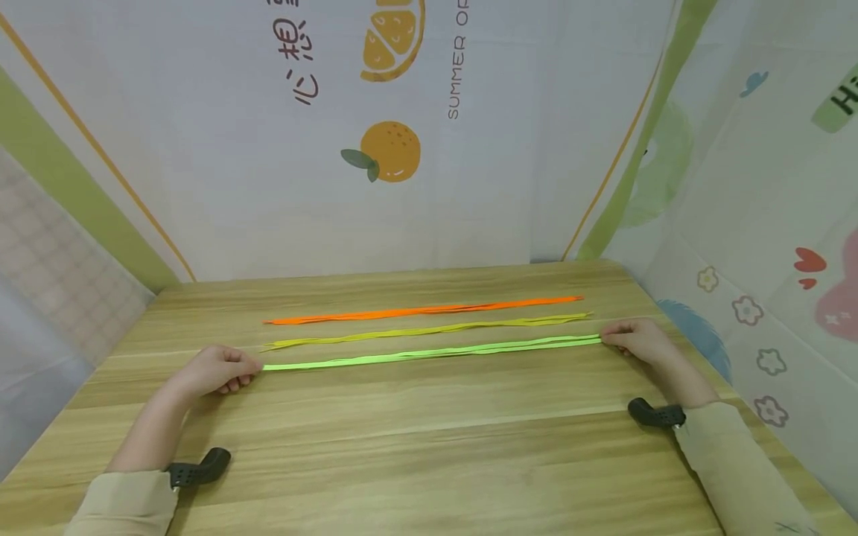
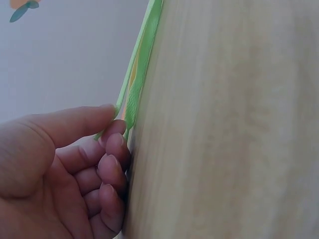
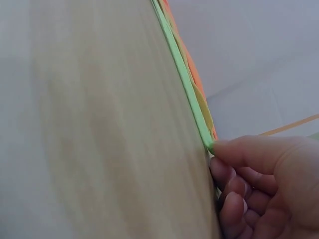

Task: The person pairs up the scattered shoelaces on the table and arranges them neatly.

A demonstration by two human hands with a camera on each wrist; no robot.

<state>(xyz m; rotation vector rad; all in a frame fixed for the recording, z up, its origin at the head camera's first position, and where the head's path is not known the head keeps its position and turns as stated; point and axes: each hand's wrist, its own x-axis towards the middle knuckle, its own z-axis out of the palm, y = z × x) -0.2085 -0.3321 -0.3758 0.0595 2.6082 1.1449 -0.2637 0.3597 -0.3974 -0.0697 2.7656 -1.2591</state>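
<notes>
A bright green shoelace (image 1: 429, 353), its strands lying side by side, stretches almost straight across the wooden table. My left hand (image 1: 216, 369) pinches its left end between thumb and forefinger, and the other fingers curl loosely below. At the opposite end, my right hand (image 1: 638, 341) pinches the lace's tip the same way. Behind the green lace lies a yellow shoelace (image 1: 429, 330), roughly parallel to it. Farther back is an orange shoelace (image 1: 422, 310). Neither hand grips these two. In the left wrist view, the green lace (image 2: 144, 59) runs upward from the thumb and fingertip.
The wood-grain tabletop (image 1: 402, 461) extends toward me. A white printed cloth (image 1: 295, 186) hangs behind its back edge, and another patterned cloth (image 1: 744, 223) hangs on the right. A black wrist mount (image 1: 197, 469) is on each forearm.
</notes>
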